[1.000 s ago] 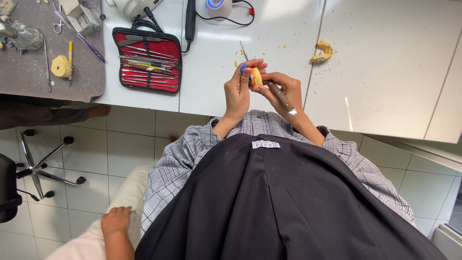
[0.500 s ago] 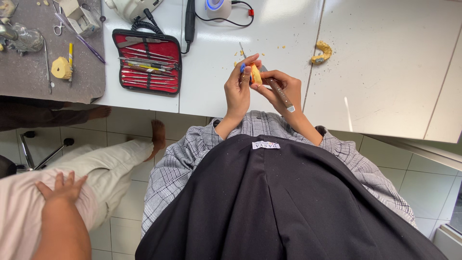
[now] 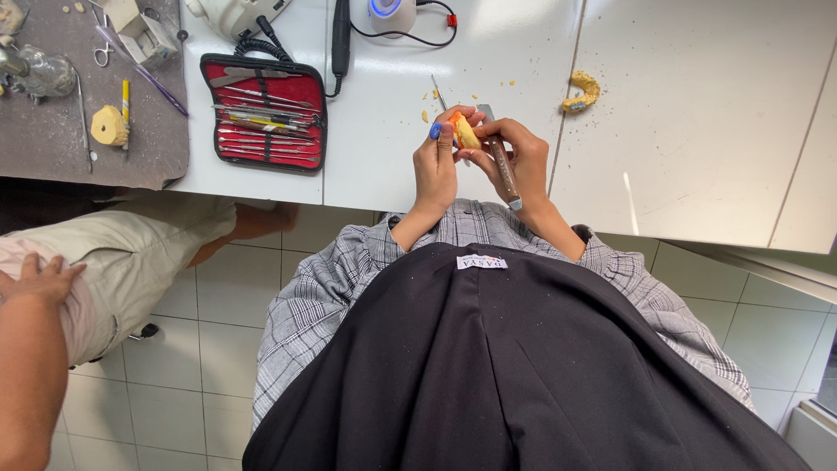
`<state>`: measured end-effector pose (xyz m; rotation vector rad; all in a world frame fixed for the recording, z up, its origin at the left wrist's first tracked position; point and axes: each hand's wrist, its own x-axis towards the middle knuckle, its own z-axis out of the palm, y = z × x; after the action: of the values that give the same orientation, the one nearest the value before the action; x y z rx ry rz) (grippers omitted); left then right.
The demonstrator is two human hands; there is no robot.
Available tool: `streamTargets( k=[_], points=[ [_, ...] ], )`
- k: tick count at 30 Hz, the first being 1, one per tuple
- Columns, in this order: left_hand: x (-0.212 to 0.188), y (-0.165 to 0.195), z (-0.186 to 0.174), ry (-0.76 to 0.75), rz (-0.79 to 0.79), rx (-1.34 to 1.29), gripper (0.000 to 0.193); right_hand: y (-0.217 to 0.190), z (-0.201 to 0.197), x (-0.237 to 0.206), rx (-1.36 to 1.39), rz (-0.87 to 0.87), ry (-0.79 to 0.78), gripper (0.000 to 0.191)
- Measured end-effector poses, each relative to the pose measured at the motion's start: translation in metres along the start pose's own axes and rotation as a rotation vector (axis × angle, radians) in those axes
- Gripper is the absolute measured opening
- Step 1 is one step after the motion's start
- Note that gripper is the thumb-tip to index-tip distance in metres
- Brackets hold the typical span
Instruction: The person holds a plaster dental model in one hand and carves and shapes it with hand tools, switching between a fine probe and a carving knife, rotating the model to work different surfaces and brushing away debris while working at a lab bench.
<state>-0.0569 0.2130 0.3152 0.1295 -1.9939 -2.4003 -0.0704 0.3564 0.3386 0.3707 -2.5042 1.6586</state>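
Left hand grip holds a yellow wax piece; right hand grip holds a brown-handled knife, above the bench front edge.

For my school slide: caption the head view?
Left hand holds a yellow piece; right hand works it with a knife.

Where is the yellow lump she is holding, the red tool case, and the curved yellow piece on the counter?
yellow lump [image 3: 465, 133], head view, its bare middle between the fingers.
red tool case [image 3: 264, 112], head view, its lining.
curved yellow piece [image 3: 582, 92], head view, its bend.
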Motion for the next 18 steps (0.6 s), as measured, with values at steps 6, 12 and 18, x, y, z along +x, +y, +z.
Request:
streamTargets(
  k=[6,12,18],
  points=[
    [0.002,-0.002,-0.007,-0.035,-0.029,-0.037,0.057,0.0,-0.003,0.0,0.05,-0.003,-0.006,0.039],
    [0.002,0.001,-0.004,0.011,-0.043,0.035,0.055,-0.001,-0.002,0.001,-0.012,-0.031,0.004,0.041],
    [0.0,0.01,0.002,0.13,0.167,0.246,0.048,-0.003,0.005,0.002,0.005,-0.004,-0.002,0.04]
  ],
)
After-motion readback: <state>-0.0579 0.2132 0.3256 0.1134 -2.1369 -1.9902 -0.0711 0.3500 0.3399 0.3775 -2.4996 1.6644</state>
